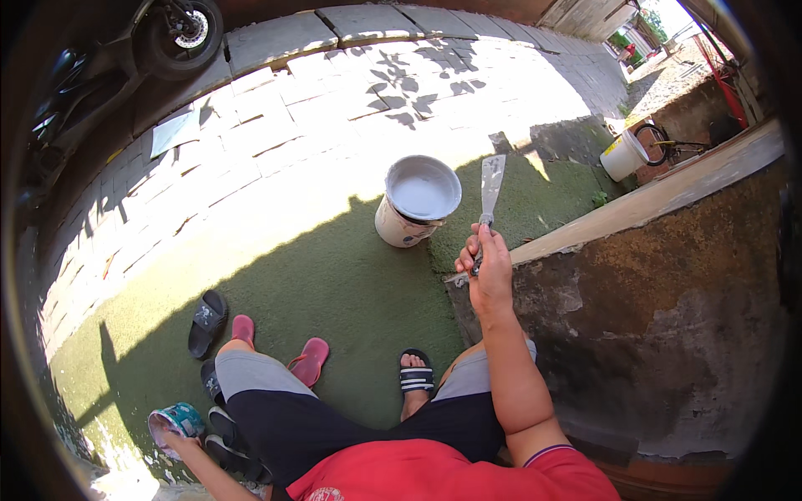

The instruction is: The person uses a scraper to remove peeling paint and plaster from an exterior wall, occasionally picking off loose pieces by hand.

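Observation:
My right hand (489, 269) is closed around the handle of a putty knife (493, 185), its pale, smeared metal blade pointing up and away from me. Down at the lower left, my left hand (175, 444) grips a small teal patterned tub (182, 417) with a whitish inside; its fingers are partly hidden. Ahead of me, apart from both hands, a whitish bucket (399, 225) stands on the green mat. A round container with a grey-white inside (423, 188) sits on top of it.
Pink slippers (311, 361) and dark sandals (208, 324) lie on the green mat (334, 275). A low weathered wall (652, 309) runs along my right. Farther off are a tipped white bucket (622, 156) and a motorcycle wheel (180, 37). Sunlit paving (276, 125) lies beyond.

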Demonstrator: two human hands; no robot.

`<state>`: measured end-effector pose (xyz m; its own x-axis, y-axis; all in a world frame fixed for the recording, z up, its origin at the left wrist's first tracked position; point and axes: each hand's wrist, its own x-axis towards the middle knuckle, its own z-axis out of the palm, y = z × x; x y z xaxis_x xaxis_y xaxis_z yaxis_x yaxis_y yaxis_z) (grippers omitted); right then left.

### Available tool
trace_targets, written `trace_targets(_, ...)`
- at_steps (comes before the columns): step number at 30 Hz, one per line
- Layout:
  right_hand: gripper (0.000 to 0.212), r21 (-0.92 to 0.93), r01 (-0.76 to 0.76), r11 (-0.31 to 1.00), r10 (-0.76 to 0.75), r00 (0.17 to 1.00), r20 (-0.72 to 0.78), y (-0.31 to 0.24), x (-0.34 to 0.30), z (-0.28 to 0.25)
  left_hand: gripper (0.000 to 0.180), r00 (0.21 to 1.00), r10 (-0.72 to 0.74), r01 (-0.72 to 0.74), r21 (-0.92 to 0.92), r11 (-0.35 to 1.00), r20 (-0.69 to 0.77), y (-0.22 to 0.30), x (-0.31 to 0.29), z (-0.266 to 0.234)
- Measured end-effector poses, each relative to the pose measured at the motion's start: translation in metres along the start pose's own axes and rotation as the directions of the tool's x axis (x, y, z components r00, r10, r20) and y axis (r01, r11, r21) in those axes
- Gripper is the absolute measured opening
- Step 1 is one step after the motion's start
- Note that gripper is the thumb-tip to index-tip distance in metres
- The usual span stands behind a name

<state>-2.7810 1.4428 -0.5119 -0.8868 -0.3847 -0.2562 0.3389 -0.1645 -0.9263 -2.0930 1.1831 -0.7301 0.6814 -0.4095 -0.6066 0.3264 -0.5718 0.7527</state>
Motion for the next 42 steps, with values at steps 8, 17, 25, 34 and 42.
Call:
trace_targets(8,0.024,0.072,0.036,0.997,-0.035,0.999,-0.012,-0.018,-0.021,-0.014,0.033,0.216,0.260,-0.689,-0.042,0.724,0.941,-0.057,-0.271,0.257)
trace_targets(17,0.024,0.067,0.036,0.997,-0.035,0.999,-0.009,-0.025,-0.043,-0.019,0.055,0.048,-0.368,-0.372,0.359,0.856,0.929,-0.303,-0.477,0.411)
trace_targets(25,0.022,0.075,0.045,0.996,-0.047,0.998,0.033,-0.029,-0.048,-0.024,0.046,0.161,-0.237,-0.452,0.285,0.845,0.958,-0.359,-0.499,0.440)
trace_targets(34,0.024,0.085,0.062,0.994,-0.067,0.996,0.060,-0.027,-0.045,-0.022,0.037,0.240,-0.145,-0.582,0.262,0.770,0.960,-0.349,-0.500,0.451)
trace_targets(42,0.024,0.033,0.038,0.999,-0.041,0.994,0.100,-0.020,-0.035,-0.013,0.021,0.254,-0.254,-0.533,0.354,0.769,0.933,-0.269,-0.438,0.412)
